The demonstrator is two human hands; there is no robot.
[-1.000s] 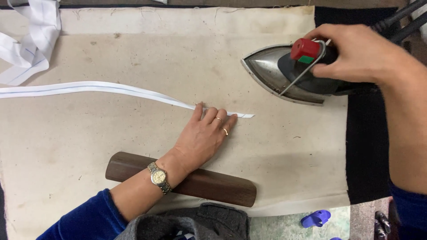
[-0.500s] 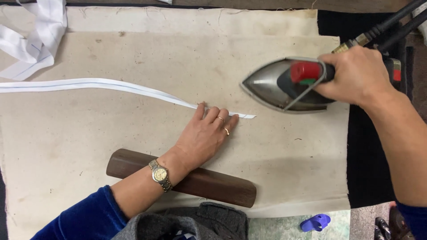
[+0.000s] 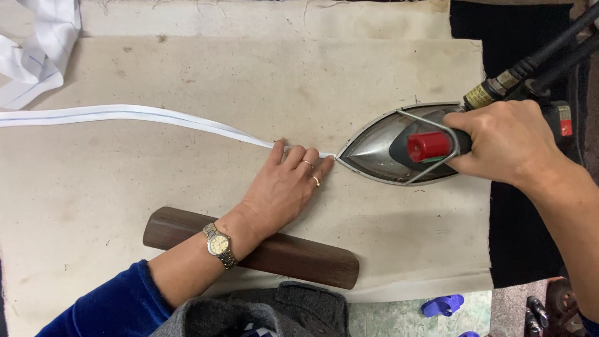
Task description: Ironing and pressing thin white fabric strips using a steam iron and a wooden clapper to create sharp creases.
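A long white fabric strip [image 3: 143, 116] lies across the beige pressing cloth [image 3: 187, 175]. My left hand [image 3: 284, 190], with rings and a wristwatch, lies flat on the strip's right end, fingers together. My right hand [image 3: 505, 142] grips the handle of a metal steam iron [image 3: 380, 150] with a red knob. The iron's tip sits on the cloth right at the strip's end, almost touching my left fingertips.
A dark wooden block [image 3: 293, 256] lies under my left forearm near the table's front edge. More white fabric [image 3: 37, 50] is piled at the far left. The iron's hoses [image 3: 543, 59] run off to the upper right over a black surface.
The iron has come down and left from the far right side. Its tip now meets the strip's end by my left fingers. My left hand has stayed in place.
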